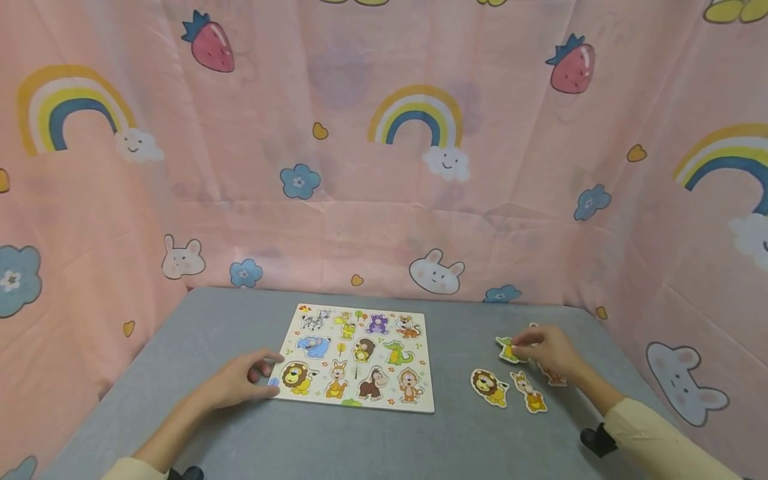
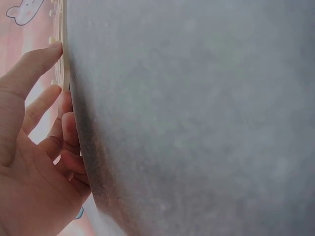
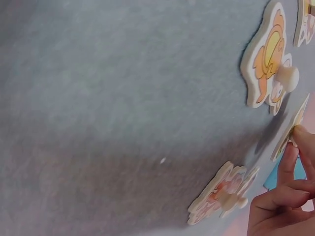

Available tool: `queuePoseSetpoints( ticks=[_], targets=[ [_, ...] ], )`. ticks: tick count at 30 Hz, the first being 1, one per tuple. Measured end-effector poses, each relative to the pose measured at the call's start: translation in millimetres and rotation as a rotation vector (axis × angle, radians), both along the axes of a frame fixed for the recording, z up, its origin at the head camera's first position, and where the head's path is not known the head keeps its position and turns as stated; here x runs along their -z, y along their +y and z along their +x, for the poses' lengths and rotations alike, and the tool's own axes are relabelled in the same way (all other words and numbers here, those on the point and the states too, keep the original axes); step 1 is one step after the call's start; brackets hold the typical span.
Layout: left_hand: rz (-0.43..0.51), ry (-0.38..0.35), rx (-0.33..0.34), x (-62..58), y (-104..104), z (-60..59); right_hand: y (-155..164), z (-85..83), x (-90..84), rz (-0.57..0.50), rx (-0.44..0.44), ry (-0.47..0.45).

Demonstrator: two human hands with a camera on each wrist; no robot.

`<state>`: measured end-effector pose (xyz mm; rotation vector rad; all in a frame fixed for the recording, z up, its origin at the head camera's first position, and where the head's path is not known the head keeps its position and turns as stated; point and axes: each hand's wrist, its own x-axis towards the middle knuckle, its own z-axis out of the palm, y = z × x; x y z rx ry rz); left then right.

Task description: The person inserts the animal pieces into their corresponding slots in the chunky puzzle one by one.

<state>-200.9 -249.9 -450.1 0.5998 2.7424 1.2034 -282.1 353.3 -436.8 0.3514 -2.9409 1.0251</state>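
A wooden animal puzzle board [image 1: 359, 357] lies flat on the grey table [image 1: 336, 440]. My left hand [image 1: 261, 372] rests on the table beside the board's near left corner. Its thumb and fingers [image 2: 47, 56] touch the board's edge [image 2: 62, 39] and hold nothing. To the right, my right hand [image 1: 521, 347] pinches a green crocodile piece [image 1: 507, 351]. In the right wrist view this piece [image 3: 290, 129] is tilted up on its edge at my fingertips [image 3: 299, 133]. Loose on the table near that hand lie a lion piece [image 1: 489, 387], a kangaroo piece [image 1: 529, 392] [image 3: 268, 59] and an orange piece [image 1: 555, 379] [image 3: 221, 194].
A pink curtain [image 1: 384, 167] printed with rainbows and bunnies walls the table at the back and on both sides. Bare grey tabletop stretches in front of the board and between the board and the loose pieces.
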Motion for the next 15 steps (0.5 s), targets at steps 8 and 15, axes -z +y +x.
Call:
queuePoseSetpoints(
  ticks=[8,15],
  targets=[
    [0.003,-0.004,0.001,-0.3,-0.4,-0.1,-9.3,-2.6,-6.3,-0.012,-0.008,-0.027],
    [0.017,0.003,0.011,0.6,-0.9,-0.5,-19.2,-8.3,-4.3,-0.117,-0.042,-0.059]
  ],
)
